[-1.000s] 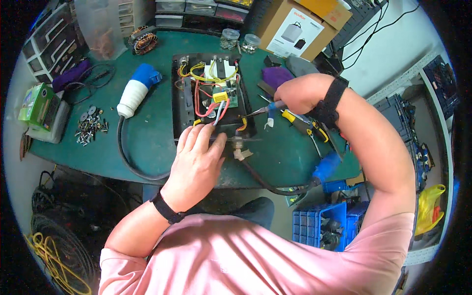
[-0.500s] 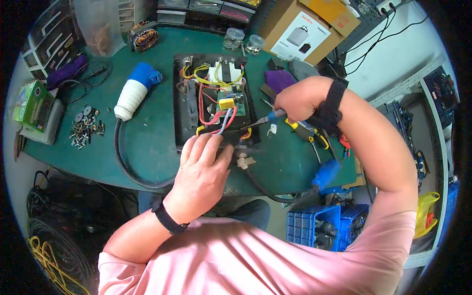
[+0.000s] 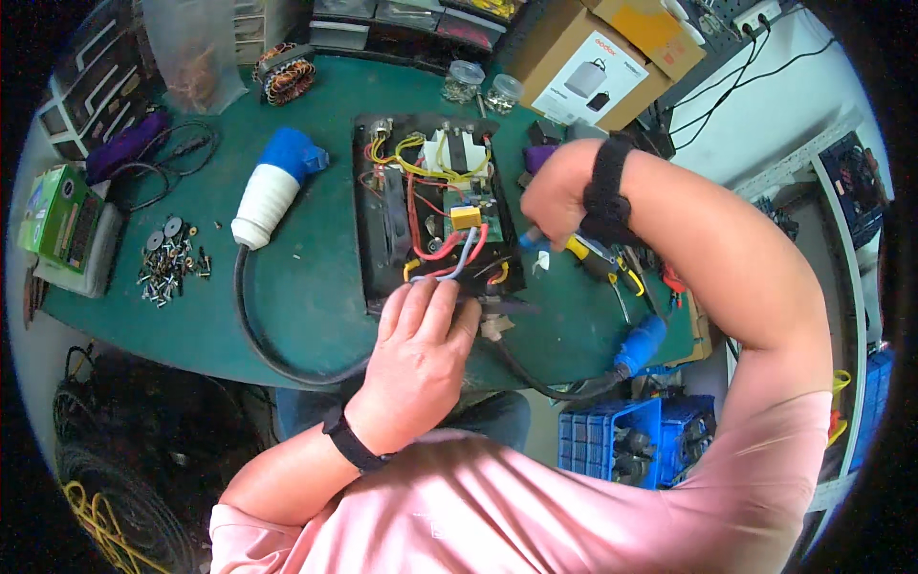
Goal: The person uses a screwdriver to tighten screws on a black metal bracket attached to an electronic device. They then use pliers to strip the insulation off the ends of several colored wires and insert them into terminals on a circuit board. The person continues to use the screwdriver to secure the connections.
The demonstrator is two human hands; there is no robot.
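Observation:
A flat black electrical housing lies on the bench without a cover, showing a green circuit board with a yellow block and red, yellow and grey wires. The bent fingers of my left hand grip its near edge, beside the grey wires; the fingertips are partly hidden. Just right of the housing, my right hand is closed round a blue-handled tool. Its slim metal end points toward the housing's near right corner; the tool's exact kind is hard to tell. A black cable leaves the near side.
A blue-and-white plug lies left on its thick cable. Loose screws and washers sit beyond it. Yellow-black pliers and a blue connector are at right. Two small jars and a cardboard box stand behind.
The bench scene has shifted slightly right and down in view. My right hand has turned, so less of the tool shows now. My left hand stays at the housing's near edge.

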